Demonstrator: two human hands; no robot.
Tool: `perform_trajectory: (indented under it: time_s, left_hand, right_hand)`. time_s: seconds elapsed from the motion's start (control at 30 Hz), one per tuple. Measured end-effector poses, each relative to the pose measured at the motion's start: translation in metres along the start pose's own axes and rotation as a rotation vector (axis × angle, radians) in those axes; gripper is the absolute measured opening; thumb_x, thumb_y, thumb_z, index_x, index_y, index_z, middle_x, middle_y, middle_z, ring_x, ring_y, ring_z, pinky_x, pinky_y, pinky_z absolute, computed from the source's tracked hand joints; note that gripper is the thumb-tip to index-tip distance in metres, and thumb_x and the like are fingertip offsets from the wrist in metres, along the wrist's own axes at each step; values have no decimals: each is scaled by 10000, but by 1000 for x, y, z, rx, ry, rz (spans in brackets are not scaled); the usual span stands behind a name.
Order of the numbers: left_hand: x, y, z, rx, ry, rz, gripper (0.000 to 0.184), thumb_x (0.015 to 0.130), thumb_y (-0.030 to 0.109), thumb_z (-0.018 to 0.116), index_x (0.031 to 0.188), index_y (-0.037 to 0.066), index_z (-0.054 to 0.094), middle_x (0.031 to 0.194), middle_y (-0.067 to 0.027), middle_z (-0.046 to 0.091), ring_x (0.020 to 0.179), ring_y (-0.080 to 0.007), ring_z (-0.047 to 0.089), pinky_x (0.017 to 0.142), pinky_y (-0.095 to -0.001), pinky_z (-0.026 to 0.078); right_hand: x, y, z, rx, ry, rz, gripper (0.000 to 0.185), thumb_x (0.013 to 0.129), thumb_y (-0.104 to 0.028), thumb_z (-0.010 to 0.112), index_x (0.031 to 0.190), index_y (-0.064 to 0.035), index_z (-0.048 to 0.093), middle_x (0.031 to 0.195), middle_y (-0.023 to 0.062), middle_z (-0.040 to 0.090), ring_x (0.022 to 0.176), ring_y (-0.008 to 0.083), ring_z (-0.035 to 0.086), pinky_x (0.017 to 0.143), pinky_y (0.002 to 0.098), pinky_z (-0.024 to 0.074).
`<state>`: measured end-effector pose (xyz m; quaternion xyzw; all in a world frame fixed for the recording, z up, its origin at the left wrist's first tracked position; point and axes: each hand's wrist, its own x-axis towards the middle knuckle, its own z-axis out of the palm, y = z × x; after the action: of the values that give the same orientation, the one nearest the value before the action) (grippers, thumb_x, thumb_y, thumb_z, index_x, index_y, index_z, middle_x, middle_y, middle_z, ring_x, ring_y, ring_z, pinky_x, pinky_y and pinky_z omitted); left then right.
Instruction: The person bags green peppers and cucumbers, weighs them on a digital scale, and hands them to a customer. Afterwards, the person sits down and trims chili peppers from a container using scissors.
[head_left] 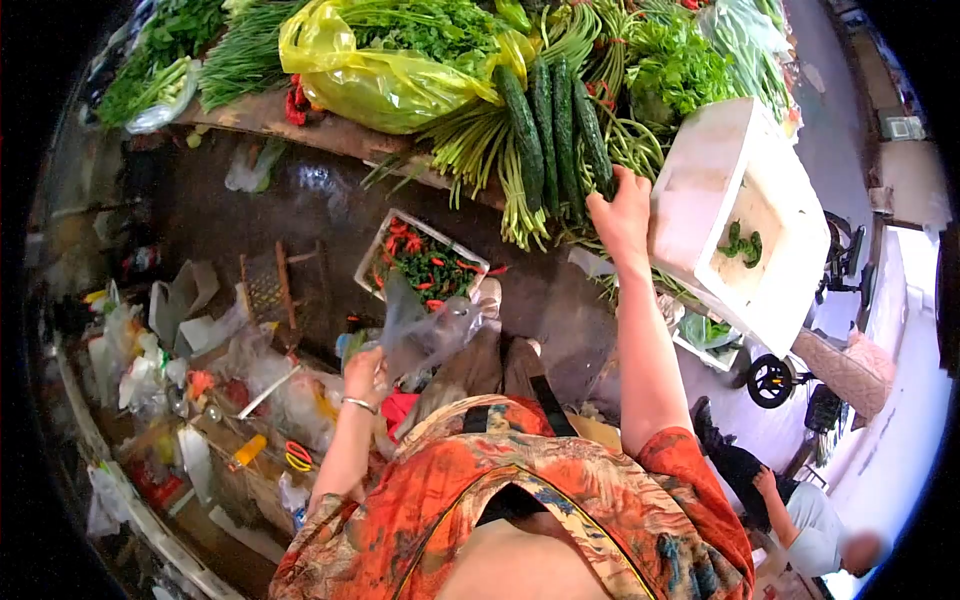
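My right hand (622,215) reaches out to the row of dark green cucumbers (543,120) at the stall's front edge. Its fingers are closed around the lower end of the rightmost cucumber (588,125). In my left hand (366,376), held low near my lap, a clear plastic bag (425,335) hangs from the closed fingers. Long green garlic stems (480,150) lie just left of the cucumbers. A white foam box (700,190) stands tilted beside my right wrist, with a few small green vegetables (740,243) inside.
A yellow plastic bag (375,90) of leafy greens lies on the stall. Below stands a foam crate (372,262) of red and green chillies. Bags and scissors (298,456) clutter the left side. A seated person (790,510) and a wheeled vehicle (770,382) are at right.
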<state>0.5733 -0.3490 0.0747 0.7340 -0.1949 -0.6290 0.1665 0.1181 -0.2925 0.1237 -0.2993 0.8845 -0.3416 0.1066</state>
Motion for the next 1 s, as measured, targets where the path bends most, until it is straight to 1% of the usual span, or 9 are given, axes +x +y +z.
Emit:
perform_trajectory:
  time_s: [0.07,0.17,0.23,0.3,0.4,0.57,0.77,0.87,1.0]
  left_hand:
    - [-4,8,-2,62,-82,-200,197,832,199,695,779,50,577,594,-47,551,399,-105,410,356,-243,287]
    - [8,-4,-12,139,-186,-387,179,860,217,677,863,63,588,634,-38,547,391,-114,376,336,-249,279]
    - [-8,6,-7,222,-277,-420,175,868,214,666,859,52,599,604,-34,539,394,-109,383,342,-253,279]
    - [-12,3,-11,175,-478,-373,165,877,198,650,883,40,604,590,-35,530,405,-102,386,353,-248,277]
    - [-31,12,0,100,-459,-207,115,885,152,621,906,41,604,582,-16,513,402,-82,356,364,-227,249]
    - [-62,20,16,-28,-496,44,203,891,115,580,1075,38,618,657,-1,532,501,-46,403,428,-184,277]
    - [-125,21,46,-94,-582,197,412,919,82,523,1320,4,473,683,-14,536,516,-40,397,457,-176,305]
    - [-152,21,58,-125,-706,278,449,933,81,509,1370,19,429,710,-18,528,527,-43,388,465,-174,310]
    - [-189,28,71,-233,-835,362,479,955,69,462,1421,38,355,748,-28,510,558,-47,394,481,-179,335]
  right_hand:
    - [7,4,1,399,-112,195,550,709,-192,643,1198,32,531,1087,213,598,1012,332,581,912,386,443]
    - [20,-14,19,232,9,86,554,706,-190,654,1197,38,538,1100,220,619,1009,337,605,896,396,455]
    - [36,-31,26,120,-160,96,482,695,-203,671,1106,25,567,1016,219,646,992,361,609,870,415,466]
    - [48,-28,42,-95,-154,104,437,675,-216,683,1037,11,587,981,224,650,967,367,612,853,422,469]
    - [60,-15,44,-23,-205,114,406,662,-226,690,985,6,607,948,216,654,941,370,619,844,431,467]
    - [63,-4,26,666,-400,273,309,683,-28,676,975,38,599,824,97,645,677,196,615,624,341,519]
    - [-53,-30,-49,1350,-524,261,453,705,25,705,1130,28,547,1000,123,655,877,210,642,808,360,531]
    - [-107,-31,-71,1418,-473,188,580,679,61,722,1203,23,475,1098,142,621,1000,273,615,915,393,496]
    - [-168,-38,-91,1209,-344,90,499,734,47,696,1198,-4,520,1141,93,616,1062,217,585,953,360,452]
